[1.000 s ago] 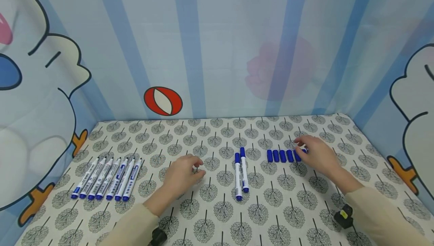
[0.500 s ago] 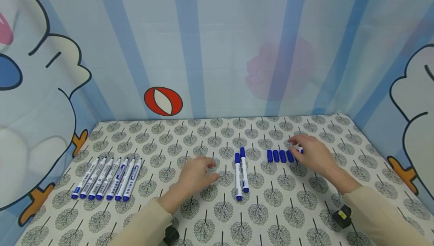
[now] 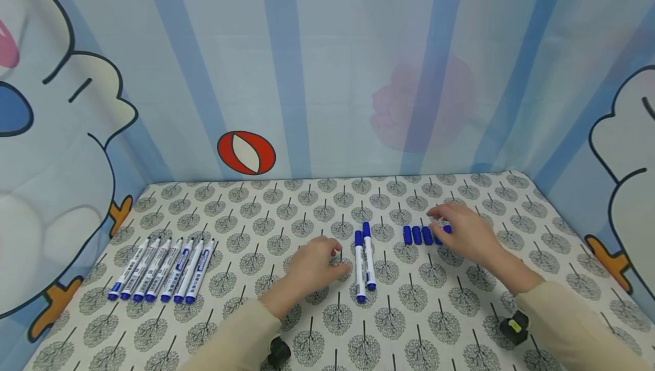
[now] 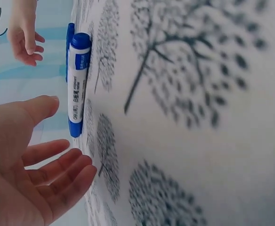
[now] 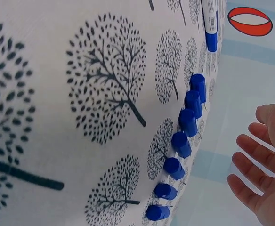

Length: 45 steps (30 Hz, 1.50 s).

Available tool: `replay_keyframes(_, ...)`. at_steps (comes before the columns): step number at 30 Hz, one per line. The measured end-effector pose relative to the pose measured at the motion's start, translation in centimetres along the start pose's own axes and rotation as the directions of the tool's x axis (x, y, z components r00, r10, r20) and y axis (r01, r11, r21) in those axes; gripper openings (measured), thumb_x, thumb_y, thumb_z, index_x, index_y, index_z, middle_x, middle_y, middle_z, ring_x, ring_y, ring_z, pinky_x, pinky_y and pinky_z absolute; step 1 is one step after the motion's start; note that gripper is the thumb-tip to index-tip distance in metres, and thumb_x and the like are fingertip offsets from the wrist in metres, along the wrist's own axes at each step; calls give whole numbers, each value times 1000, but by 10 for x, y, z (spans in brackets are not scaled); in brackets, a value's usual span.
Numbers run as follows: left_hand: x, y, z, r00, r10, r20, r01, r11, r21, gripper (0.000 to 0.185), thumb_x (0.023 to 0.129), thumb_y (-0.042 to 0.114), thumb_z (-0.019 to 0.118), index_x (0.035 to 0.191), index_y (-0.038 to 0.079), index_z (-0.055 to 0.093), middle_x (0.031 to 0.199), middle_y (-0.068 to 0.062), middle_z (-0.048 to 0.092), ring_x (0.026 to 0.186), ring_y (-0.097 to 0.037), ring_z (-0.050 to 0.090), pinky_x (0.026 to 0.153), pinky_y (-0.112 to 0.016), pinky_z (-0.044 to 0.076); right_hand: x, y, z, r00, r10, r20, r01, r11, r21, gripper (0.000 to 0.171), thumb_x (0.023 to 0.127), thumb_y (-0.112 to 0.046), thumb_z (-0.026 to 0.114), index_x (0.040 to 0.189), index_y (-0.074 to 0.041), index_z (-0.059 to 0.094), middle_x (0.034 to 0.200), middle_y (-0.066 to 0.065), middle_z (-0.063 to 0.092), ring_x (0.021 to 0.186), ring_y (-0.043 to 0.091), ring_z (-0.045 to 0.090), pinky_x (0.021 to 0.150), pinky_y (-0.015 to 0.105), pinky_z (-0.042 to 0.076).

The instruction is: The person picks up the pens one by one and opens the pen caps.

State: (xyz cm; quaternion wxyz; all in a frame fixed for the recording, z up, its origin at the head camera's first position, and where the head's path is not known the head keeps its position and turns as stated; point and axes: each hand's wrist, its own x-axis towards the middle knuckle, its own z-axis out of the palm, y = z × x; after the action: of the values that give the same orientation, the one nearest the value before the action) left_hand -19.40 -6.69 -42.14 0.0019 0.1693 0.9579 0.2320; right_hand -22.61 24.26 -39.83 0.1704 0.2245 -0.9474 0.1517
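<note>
both hands open; left hand nears markers

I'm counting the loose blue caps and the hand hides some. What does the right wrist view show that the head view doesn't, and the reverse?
Only the right wrist view shows the whole row of caps, seven in all, with the right hand open above them. Only the head view shows the row of uncapped markers at far left and the left hand. Both show the tree-print cloth and a capped marker.
</note>
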Motion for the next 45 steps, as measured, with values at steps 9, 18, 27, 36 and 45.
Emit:
replay_keyframes(9, 3, 16, 3, 997, -58, 49, 59, 998, -13, 57, 73, 48, 71, 112, 7, 62, 96, -4, 63, 77, -16, 57, 57, -25, 47, 1, -10, 2, 999, -31, -15, 31, 999, -8, 25, 82, -19, 67, 104, -9, 64, 99, 6, 65, 87, 23, 60, 67, 37, 52)
replay_keyframes(18, 6, 26, 11, 995, -77, 69, 74, 997, 32, 42, 72, 48, 72, 90, 11, 64, 80, 1, 58, 67, -12, 51, 52, -23, 43, 0, -21, 1, 1000, -10, 20, 10, 1000, -1, 25, 83, -20, 66, 106, -10, 63, 103, 7, 65, 90, 26, 60, 63, 37, 52)
replay_keyframes(27, 9, 33, 12, 991, -87, 102, 85, 996, 26, 27, 72, 35, 75, 75, 14, 58, 69, 3, 50, 60, -13, 45, 47, -23, 37, -1, -26, 3, 999, -45, -7, 45, 999, 8, 25, 82, -19, 66, 104, -7, 64, 102, 7, 66, 91, 27, 60, 72, 40, 52)
replay_keyframes(36, 8, 34, 11, 990, -79, 117, 84, 996, -40, 23, 70, 21, 74, 75, 10, 55, 67, 1, 49, 55, -12, 47, 43, -21, 41, 0, -26, 4, 998, -65, -26, 65, 998, 3, 25, 82, -19, 67, 104, -7, 64, 101, 7, 66, 90, 25, 61, 74, 40, 52)
replay_keyframes(45, 6, 34, 13, 989, -92, 113, 99, 993, -65, 20, 68, 13, 71, 76, 8, 53, 67, -1, 49, 53, -13, 48, 43, -23, 41, -1, -29, 6, 999, -47, -8, 47, 999, 20, 24, 82, -19, 66, 103, -9, 64, 102, 6, 66, 92, 24, 61, 75, 40, 52)
